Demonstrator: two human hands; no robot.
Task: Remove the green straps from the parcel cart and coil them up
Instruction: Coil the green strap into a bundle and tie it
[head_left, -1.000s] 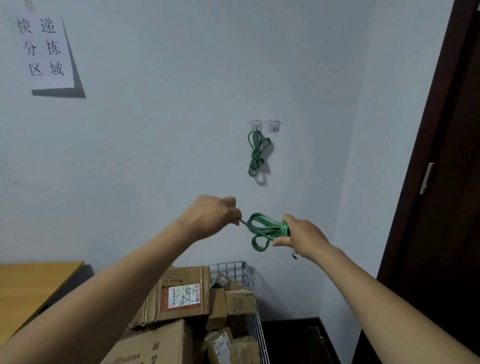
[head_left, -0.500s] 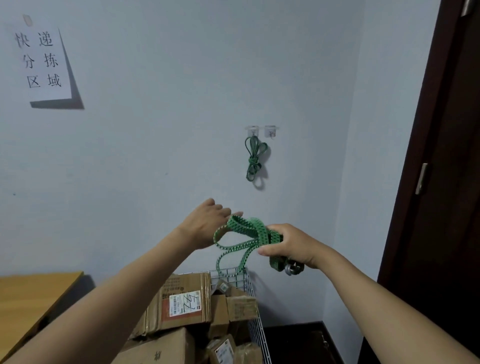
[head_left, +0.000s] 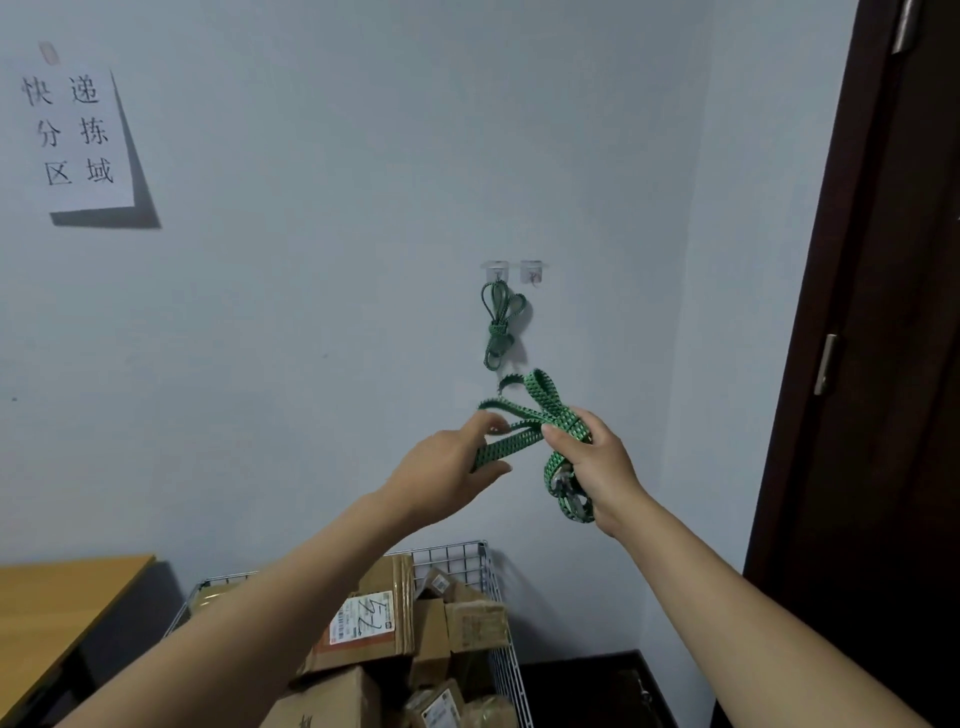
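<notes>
Midway through the coiling step, judging by the half-made bundle. Holding the green strap (head_left: 540, 400) clear of the cart, up in front of the wall: right hand (head_left: 597, 467) clenched round the gathered folds, with loops fanning out above the grip and a metal hook end (head_left: 563, 483) dangling just under it; left hand (head_left: 447, 473) pinching the loose tail just left of the grip, between thumb and fingers. Next, probably: wrap that tail round the waist of the folds, keeping the right-hand squeeze firm so as not to spill the loops, then tuck the end through. Counting: two green straps, one in hand and one coiled strap (head_left: 498, 327) hanging above the grip; two wall hooks (head_left: 493, 267), the left one taken, nothing green on the right; one parcel cart (head_left: 457, 551) well below the grip, no strap seen on its visible part; several parcels (head_left: 374, 613) inside, too jumbled to number; one table (head_left: 62, 577) and one paper sign (head_left: 72, 135) far left of the grip; one door (head_left: 883, 364) to the right
</notes>
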